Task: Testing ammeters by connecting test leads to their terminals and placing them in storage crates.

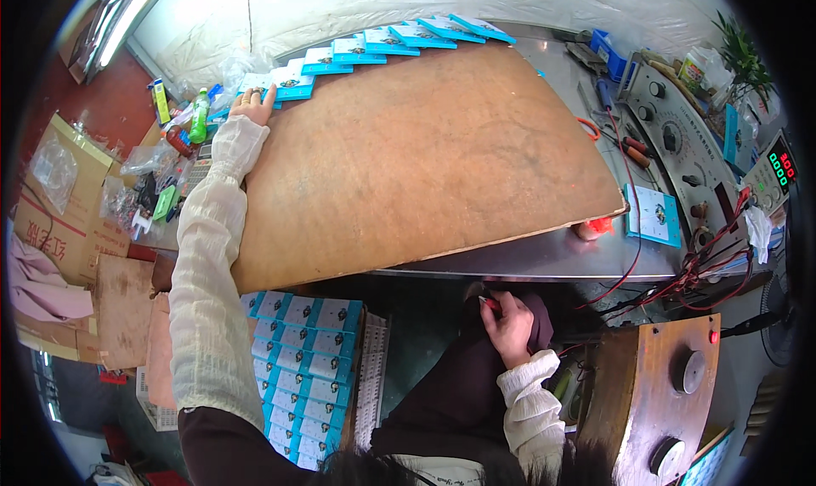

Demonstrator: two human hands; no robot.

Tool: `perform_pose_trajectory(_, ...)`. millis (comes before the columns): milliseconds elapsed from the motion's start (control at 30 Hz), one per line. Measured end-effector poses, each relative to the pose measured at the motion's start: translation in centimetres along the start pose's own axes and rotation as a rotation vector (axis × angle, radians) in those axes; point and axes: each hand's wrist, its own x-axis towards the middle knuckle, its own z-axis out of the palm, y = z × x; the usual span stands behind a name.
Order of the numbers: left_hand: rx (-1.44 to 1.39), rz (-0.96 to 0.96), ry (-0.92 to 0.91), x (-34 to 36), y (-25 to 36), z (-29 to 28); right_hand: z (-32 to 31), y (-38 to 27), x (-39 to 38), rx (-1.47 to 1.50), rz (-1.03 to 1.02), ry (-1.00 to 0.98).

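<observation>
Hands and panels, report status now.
Left hand on blue-edged panels, row's left end. Right hand holding small red item. Panels overlapping in curved row. Brown board alongside; nothing visibly blocking left hand.

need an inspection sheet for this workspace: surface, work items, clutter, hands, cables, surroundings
Surface: brown board over metal bench.
Work items: blue-and-white panels overlap along the board's far edge; more panels in rows left of the lap.
Clutter: green bottle and plastic bags, left.
Hands: left hand touches the row's left end; right hand, above the lap, holds a small red item.
Cables: red leads tangled, right.
Surroundings: cardboard left, plant far right.
</observation>
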Motion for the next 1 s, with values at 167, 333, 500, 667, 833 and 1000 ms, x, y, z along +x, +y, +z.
perform_pose_trajectory(167,-0.022,-0.023,-0.023,-4.4,2.2,-8.1,-0.1,-0.2,-0.3,0.010,-0.040,-0.028)
perform_pose_trajectory(333,-0.101,-0.006,0.056,-8.2,5.7,-17.1,-0.9,-0.2,-0.4,0.056,-0.035,-0.050)
perform_pose_trajectory(500,-0.322,-0.027,0.203,-8.5,8.7,-22.4,-1.9,-0.5,-0.8,0.049,-0.132,-0.088)
perform_pose_trajectory(667,-0.423,-0.380,0.499,-10.3,8.1,-25.4,-5.9,-1.0,-4.5,0.215,0.035,-0.150)
perform_pose_trajectory(833,-1.259,-1.269,-0.232,-14.3,3.2,-23.8,-11.8,-1.0,-11.3,0.190,0.498,-0.132)
perform_pose_trajectory(1000,-1.616,-1.116,-0.254,-15.0,3.9,-18.7,-13.0,-1.0,-11.8,0.042,0.303,-0.067)
